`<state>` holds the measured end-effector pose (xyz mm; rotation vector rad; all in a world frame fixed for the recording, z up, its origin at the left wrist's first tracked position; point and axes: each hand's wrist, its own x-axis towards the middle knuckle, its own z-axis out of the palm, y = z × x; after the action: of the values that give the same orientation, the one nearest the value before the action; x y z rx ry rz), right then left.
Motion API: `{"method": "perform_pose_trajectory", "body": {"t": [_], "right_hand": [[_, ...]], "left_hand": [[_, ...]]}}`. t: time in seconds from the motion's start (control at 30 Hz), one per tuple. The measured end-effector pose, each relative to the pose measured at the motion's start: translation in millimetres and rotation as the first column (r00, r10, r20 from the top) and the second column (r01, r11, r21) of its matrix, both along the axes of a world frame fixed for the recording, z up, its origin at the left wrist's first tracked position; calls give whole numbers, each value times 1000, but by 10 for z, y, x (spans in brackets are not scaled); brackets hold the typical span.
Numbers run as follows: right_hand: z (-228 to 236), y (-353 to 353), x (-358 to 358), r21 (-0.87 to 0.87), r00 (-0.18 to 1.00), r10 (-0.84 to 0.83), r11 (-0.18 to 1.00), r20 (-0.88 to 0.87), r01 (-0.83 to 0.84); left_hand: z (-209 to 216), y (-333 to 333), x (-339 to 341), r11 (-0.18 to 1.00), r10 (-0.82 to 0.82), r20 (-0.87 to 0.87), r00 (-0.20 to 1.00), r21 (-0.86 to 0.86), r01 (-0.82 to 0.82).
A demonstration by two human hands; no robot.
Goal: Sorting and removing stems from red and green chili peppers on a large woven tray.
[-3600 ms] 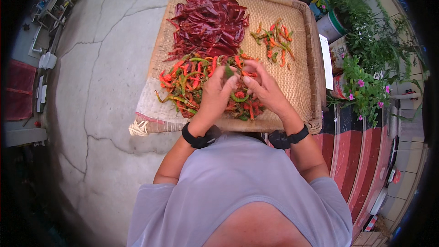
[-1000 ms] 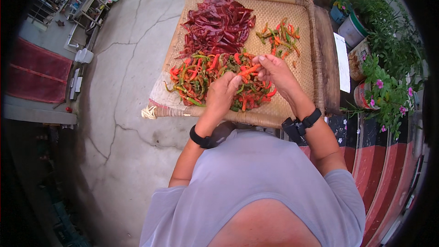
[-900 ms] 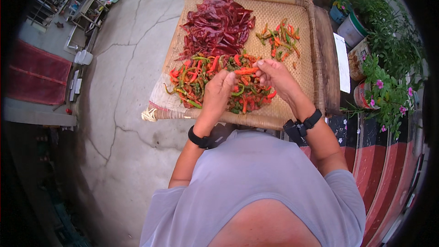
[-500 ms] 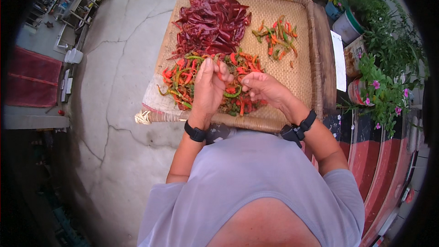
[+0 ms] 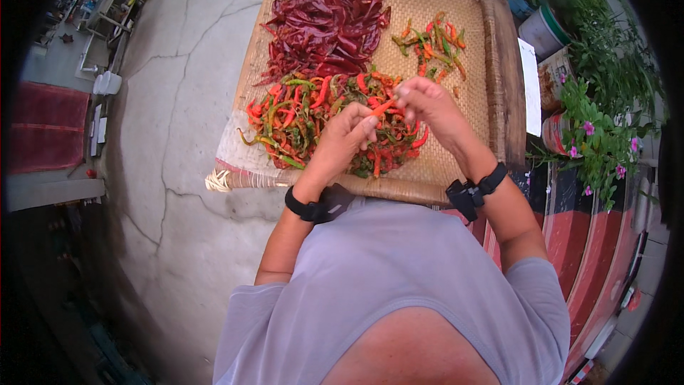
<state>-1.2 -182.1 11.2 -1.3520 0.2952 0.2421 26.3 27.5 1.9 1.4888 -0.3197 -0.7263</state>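
Note:
Between my hands is a small orange-red chili pepper (image 5: 383, 108). My left hand (image 5: 340, 137) pinches its lower left end. At its upper right end, the fingers of my right hand (image 5: 433, 108) close on the tip or stem, which they partly hide. Both hands are above a mixed heap of red, orange and green chilies (image 5: 292, 122) at the near side of a woven tray (image 5: 467, 125). Behind that heap lies a pile of dark red dried peppers (image 5: 324, 25). A smaller group of orange and green chilies (image 5: 443, 43) lies at the tray's far right.
The tray has a raised, rolled rim (image 5: 495, 64). Potted plants with pink flowers (image 5: 588, 128) and a white bucket (image 5: 545, 32) stand to the right, above a red and black striped surface (image 5: 570, 242). Cracked concrete floor (image 5: 185, 100) stretches along the left.
My hands have come together on one chili. The left hand has dropped lower and turned inward; the right has risen slightly. The tray appears slightly higher and further left in view.

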Motion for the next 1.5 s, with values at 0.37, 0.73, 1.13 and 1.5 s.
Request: {"method": "perform_pose_trajectory", "body": {"t": [0.37, 0.73, 1.13, 1.5], "right_hand": [[-314, -939, 383, 343, 850, -523, 789, -61, 510], [-752, 331, 745, -993, 907, 412, 106, 90, 50], [-44, 380, 302, -799, 861, 406, 601, 307, 1], [-15, 445, 138, -194, 979, 74, 980, 192, -37]], "left_hand": [[-216, 147, 104, 954, 298, 77, 951, -46, -295], [-240, 189, 62, 947, 315, 46, 948, -79, -311], [-264, 110, 94, 936, 343, 230, 911, 0, -353], [-73, 118, -19, 983, 183, 148, 972, -21, -182]]}}
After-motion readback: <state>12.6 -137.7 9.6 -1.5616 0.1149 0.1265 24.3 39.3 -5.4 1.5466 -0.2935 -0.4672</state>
